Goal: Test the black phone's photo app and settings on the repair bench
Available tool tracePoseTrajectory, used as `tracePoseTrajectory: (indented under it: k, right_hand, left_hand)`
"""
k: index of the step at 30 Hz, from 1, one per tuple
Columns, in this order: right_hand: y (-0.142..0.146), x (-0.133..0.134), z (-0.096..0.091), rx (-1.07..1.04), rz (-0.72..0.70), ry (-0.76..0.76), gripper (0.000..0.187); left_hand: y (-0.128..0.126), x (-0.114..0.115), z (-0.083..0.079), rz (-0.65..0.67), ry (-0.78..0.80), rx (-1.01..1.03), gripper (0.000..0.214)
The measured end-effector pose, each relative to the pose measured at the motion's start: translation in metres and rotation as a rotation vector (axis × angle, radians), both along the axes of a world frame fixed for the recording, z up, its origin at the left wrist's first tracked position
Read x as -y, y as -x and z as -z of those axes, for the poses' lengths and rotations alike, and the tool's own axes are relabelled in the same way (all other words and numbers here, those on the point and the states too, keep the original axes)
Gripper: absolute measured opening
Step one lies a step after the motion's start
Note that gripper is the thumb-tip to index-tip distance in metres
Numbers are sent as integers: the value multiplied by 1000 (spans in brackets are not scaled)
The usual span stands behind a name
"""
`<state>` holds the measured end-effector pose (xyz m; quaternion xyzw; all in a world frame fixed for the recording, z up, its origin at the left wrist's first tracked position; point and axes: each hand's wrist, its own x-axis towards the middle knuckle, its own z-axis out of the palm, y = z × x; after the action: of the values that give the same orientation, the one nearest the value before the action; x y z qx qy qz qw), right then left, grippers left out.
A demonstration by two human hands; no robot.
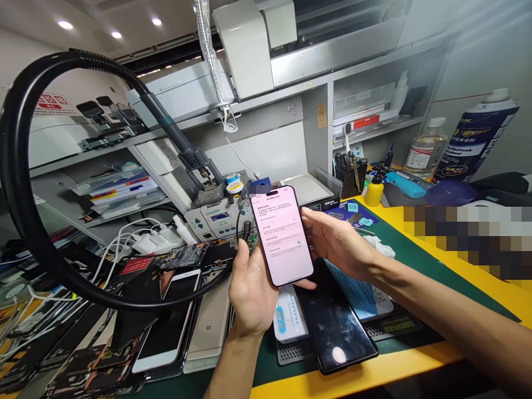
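Note:
A smartphone (pixel 285 233) with a lit white settings screen is held upright above the bench, a little left of centre. My left hand (pixel 249 288) is wrapped round its lower left edge and back. My right hand (pixel 336 241) grips its right edge, fingers curled behind it and thumb near the screen. Under the hands lie a dark phone (pixel 336 327) face up, a blue-and-white packet (pixel 288 318) and a perforated grey pad (pixel 374 332) on the green mat (pixel 415 260).
Several phones and bare circuit boards (pixel 124 321) cover the left of the bench, with white cables. A thick black hose (pixel 25 183) loops to a soldering station (pixel 216 213). At the right stand a yellow bottle (pixel 374 191), a clear bottle (pixel 426 147) and a spray can (pixel 477 136).

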<state>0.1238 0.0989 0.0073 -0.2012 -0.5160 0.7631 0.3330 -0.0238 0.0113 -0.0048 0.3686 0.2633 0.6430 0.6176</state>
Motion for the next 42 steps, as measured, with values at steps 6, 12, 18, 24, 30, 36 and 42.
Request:
tracePoseTrajectory:
  k: [6, 12, 18, 24, 30, 36, 42]
  right_hand:
    - [0, 1, -2, 14, 6, -14, 47]
    - [0, 1, -3, 18, 7, -11, 44]
    - [0, 1, -1, 12, 3, -3, 45]
    - [0, 0, 1, -5, 22, 32, 41]
    - [0, 0, 3, 2, 33, 52, 39]
    - [0, 1, 1, 11, 25, 14, 39]
    - [1, 1, 0, 33, 32, 10, 42]
  left_hand:
    - [0, 0, -1, -2, 13, -13, 78]
    - [1, 0, -1, -14, 18, -31, 78]
    - [1, -1, 0, -22, 18, -47, 78]
    - [0, -2, -1, -19, 20, -42, 78]
    - [0, -1, -2, -24, 14, -41, 77]
    - [-1, -1, -3, -9, 12, -42, 77]
    - [1, -2, 1, 13, -8, 1, 78]
